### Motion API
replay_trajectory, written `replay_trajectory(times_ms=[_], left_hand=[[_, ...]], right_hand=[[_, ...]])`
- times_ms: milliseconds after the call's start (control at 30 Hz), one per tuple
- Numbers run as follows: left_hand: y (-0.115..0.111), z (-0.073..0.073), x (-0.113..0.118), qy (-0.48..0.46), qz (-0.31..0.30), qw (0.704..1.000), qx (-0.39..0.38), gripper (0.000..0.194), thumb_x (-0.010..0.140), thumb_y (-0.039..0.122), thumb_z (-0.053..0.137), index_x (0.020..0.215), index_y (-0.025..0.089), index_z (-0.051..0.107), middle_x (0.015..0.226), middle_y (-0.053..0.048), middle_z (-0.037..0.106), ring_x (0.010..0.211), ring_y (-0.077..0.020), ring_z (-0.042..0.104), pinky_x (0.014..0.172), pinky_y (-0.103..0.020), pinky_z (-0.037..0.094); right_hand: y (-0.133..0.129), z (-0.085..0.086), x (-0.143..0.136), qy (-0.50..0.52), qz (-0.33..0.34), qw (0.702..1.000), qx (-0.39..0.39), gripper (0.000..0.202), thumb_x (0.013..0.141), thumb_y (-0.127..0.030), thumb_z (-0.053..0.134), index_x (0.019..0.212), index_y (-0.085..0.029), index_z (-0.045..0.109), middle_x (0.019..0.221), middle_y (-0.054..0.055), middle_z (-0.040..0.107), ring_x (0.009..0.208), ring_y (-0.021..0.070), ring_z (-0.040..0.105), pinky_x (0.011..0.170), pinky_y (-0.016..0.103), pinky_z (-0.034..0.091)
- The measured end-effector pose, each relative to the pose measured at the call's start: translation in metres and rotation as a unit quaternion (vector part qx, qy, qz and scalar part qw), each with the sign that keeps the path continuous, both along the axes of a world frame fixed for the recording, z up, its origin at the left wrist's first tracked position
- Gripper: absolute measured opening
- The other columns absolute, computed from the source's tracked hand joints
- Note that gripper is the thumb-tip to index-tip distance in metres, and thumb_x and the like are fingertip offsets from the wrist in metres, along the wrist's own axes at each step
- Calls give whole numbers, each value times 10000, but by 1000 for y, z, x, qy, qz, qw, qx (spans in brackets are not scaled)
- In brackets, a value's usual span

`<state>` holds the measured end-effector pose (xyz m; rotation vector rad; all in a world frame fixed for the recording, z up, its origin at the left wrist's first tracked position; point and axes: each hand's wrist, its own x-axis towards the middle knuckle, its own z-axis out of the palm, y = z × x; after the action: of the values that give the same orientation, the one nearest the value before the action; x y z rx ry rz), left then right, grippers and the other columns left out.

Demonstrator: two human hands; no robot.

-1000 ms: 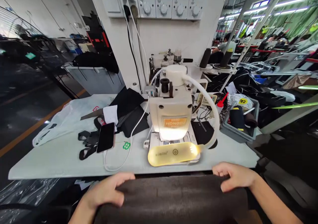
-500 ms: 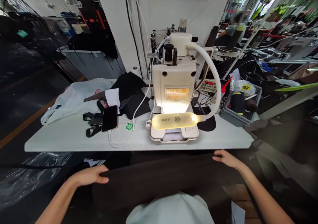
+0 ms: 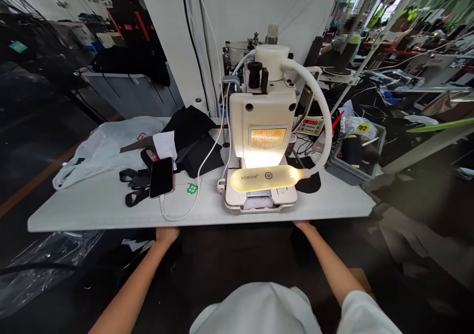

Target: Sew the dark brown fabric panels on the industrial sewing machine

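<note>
My left hand (image 3: 168, 233) is at the front edge of the table (image 3: 92, 205), left of its middle, with the fingers out of sight beneath it; I cannot tell whether they are spread, pressed together or pinching something. My right hand (image 3: 304, 225) is also at the front edge, nearer the right front corner, its fingers hidden in the same way, so I cannot tell their state either. The dark brown material (image 3: 237, 257) is below the front edge, between my forearms, too dim for me to see its borders or whether my hands touch it. Beyond my hands, the sewing machine (image 3: 259, 111) stands right of the table's middle, its base close to the front edge, and the glowing lamp (image 3: 255, 178) hangs across in front of it on a thick white hose (image 3: 326, 114). The phone (image 3: 162, 177) lies left of the machine with the white cable (image 3: 198, 186) plugged into its lower end, beside the dark straps (image 3: 139, 180). Behind it the black cloth pieces (image 3: 192, 124) reach toward the back edge, the plastic bag (image 3: 103, 144) spreads over the left end, and the grey bin (image 3: 346, 172) sits at the right edge
</note>
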<state>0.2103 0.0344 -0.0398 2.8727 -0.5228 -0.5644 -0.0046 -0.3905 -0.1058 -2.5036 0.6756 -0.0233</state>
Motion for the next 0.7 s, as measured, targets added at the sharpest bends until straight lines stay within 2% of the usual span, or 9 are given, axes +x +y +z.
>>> replay_trajectory(times_ms=[100,167,233,333,400,500,600,700], left_hand=[[-21,-18,-50,45,-106,993,-23,274,802,255,487,1049,191,588,1054,-64,616,942,-194,580,829,-304,434],[-30,-30,-87,67,-180,981,-40,279,727,237,581,1005,246,594,1090,-11,595,1006,-169,547,856,-263,417],[-35,-40,-114,65,-206,976,-37,235,726,200,572,958,229,597,1081,-27,585,1043,-200,514,868,-306,405],[-36,-49,-129,48,-219,974,-27,177,802,140,425,851,175,591,943,-69,594,935,-216,530,808,-340,415],[-35,-51,-129,40,-232,972,-26,223,803,92,369,799,160,581,875,-77,588,881,-213,534,792,-336,419],[-27,-48,-135,22,-252,967,-32,262,768,30,359,850,148,579,909,-87,579,925,-220,527,845,-347,412],[-6,-40,-161,3,-260,965,-40,329,781,3,310,931,146,566,974,-101,568,981,-228,519,884,-377,405],[17,-32,-191,-19,-278,958,-66,361,777,-15,287,929,174,554,935,-76,574,940,-213,540,853,-380,428]], right_hand=[[34,6,-15,2,12,1000,-20,234,870,-214,472,1066,-154,585,1081,110,579,1026,257,534,911,458,404],[64,10,-33,1,58,998,-17,184,854,-203,471,938,-174,632,951,92,610,939,245,567,837,386,455],[94,13,-53,-2,120,993,-9,108,812,-204,542,865,-216,636,927,53,602,909,217,562,801,331,472],[122,14,-74,1,158,987,-12,155,752,-153,607,895,-211,626,989,63,577,937,232,530,808,352,469],[129,14,-78,4,161,987,-19,189,754,-134,600,935,-187,618,1018,89,560,959,253,511,814,384,462],[134,13,-72,6,175,984,-22,212,760,-143,605,969,-178,612,1025,97,555,963,263,501,812,399,456],[140,14,-61,1,206,979,-14,317,737,-164,649,1047,-194,588,1072,83,554,992,258,492,850,395,436],[147,15,-55,-7,229,973,0,363,717,-191,683,1064,-203,575,1073,72,558,1000,246,494,887,390,413]])
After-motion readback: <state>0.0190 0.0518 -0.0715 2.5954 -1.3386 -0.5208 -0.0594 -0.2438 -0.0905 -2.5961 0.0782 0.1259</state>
